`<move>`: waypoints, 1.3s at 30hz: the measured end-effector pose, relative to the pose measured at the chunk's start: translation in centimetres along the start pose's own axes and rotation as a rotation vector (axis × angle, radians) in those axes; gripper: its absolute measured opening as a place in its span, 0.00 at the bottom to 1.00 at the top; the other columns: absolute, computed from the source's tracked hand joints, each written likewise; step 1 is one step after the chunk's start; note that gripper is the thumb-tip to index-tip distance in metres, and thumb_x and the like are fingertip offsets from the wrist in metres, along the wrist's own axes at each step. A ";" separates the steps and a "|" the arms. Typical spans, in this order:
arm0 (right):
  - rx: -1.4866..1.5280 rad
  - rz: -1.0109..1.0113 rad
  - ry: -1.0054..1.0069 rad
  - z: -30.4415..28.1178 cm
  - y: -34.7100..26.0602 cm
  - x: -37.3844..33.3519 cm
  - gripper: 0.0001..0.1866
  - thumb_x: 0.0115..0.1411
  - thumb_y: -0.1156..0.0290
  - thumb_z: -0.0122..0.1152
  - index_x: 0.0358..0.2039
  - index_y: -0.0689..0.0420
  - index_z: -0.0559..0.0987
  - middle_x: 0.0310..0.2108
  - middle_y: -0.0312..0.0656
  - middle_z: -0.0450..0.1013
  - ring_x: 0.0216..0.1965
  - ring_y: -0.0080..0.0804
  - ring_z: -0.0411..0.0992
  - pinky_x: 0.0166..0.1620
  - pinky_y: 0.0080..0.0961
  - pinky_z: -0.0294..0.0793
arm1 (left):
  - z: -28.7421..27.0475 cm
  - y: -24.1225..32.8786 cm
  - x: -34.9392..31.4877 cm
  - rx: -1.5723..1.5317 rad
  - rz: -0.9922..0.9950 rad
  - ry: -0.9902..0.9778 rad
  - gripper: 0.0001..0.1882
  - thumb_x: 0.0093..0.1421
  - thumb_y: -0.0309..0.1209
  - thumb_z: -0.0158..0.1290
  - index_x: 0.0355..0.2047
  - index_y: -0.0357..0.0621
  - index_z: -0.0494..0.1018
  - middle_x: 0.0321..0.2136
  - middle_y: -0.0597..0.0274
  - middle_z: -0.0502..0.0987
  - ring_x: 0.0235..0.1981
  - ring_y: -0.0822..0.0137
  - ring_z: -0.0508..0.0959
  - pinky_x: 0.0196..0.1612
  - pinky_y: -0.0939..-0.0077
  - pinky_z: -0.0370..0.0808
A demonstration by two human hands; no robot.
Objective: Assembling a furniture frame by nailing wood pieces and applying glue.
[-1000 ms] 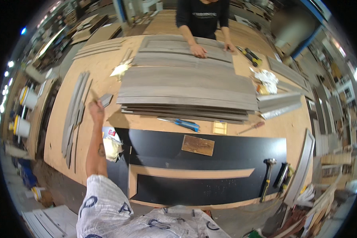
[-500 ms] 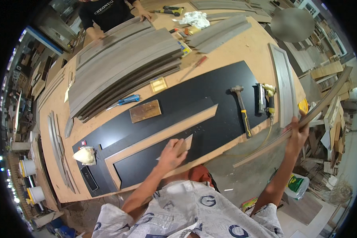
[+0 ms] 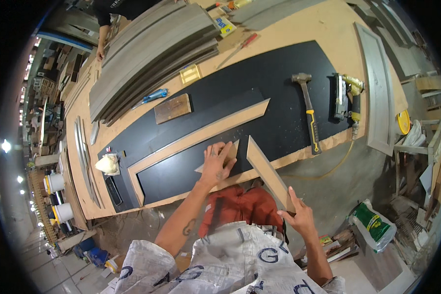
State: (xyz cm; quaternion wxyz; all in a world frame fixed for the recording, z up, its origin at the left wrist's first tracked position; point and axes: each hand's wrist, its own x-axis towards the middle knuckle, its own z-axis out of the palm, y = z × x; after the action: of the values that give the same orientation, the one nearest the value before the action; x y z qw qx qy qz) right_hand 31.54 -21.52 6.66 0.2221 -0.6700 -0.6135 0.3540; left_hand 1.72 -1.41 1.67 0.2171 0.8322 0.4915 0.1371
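Note:
My left hand [image 3: 219,165] is on the black panel near the table's front edge, fingers bent over a small pale wood piece [image 3: 233,151] with slanted ends. Most of that piece is hidden beneath the hand. To the right, my right hand [image 3: 299,215] grips a wood strip [image 3: 269,174] between thumb and fingers. Its mitred far end lies over the panel, and its near end sticks out past the table edge. Left of my hands, a long mitred strip [image 3: 201,132] meets a short one [image 3: 136,185] at a corner on the black panel [image 3: 289,63].
On the panel are a wood block [image 3: 173,109], a hammer [image 3: 309,115], a nail gun [image 3: 348,100] with its hose, and a cream bundle [image 3: 108,164]. Grey boards [image 3: 152,54] are stacked behind. A framed panel [image 3: 375,88] lies at right. A co-worker's arm [image 3: 102,41] shows at far left.
My right hand has brought the long strip in from the right and turned its pale side up, its mitred end now over the panel. My left hand has lowered its small piece onto the panel.

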 end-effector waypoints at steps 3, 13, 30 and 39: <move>-0.065 0.123 -0.090 0.5 0.3 0.2 0.44 0.55 0.42 0.66 0.69 0.42 0.62 0.34 0.52 0.76 0.29 0.54 0.77 0.29 0.43 0.75 | -0.1 0.6 0.4 -0.009 -0.036 -0.002 0.30 0.59 0.39 0.60 0.61 0.43 0.68 0.50 0.51 0.68 0.51 0.48 0.66 0.55 0.53 0.62; -0.033 0.240 -0.133 3.1 -0.4 1.7 0.45 0.50 0.56 0.74 0.68 0.35 0.64 0.29 0.47 0.74 0.25 0.48 0.76 0.28 0.41 0.75 | 2.0 1.0 2.8 -0.082 -0.147 0.169 0.16 0.56 0.39 0.65 0.42 0.47 0.82 0.34 0.60 0.73 0.38 0.57 0.72 0.45 0.60 0.67; 0.028 0.355 -0.184 3.5 -1.3 1.8 0.44 0.49 0.60 0.77 0.66 0.35 0.67 0.28 0.43 0.73 0.23 0.40 0.76 0.27 0.35 0.75 | 2.1 1.6 3.4 -0.054 -0.308 0.157 0.18 0.53 0.45 0.66 0.42 0.54 0.85 0.30 0.71 0.71 0.35 0.67 0.67 0.45 0.69 0.59; 0.007 0.326 -0.154 3.5 -1.4 2.1 0.43 0.48 0.63 0.77 0.65 0.38 0.69 0.27 0.44 0.72 0.23 0.40 0.75 0.26 0.34 0.75 | 2.2 1.5 3.3 -0.046 -0.289 0.185 0.17 0.53 0.45 0.67 0.40 0.53 0.85 0.30 0.70 0.71 0.34 0.67 0.67 0.44 0.69 0.59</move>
State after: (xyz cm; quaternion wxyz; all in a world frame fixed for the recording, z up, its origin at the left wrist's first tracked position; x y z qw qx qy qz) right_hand 27.99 -19.68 4.96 0.1167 -0.7307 -0.5108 0.4376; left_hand 5.40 0.41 0.52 0.2076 0.7315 0.6205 0.1918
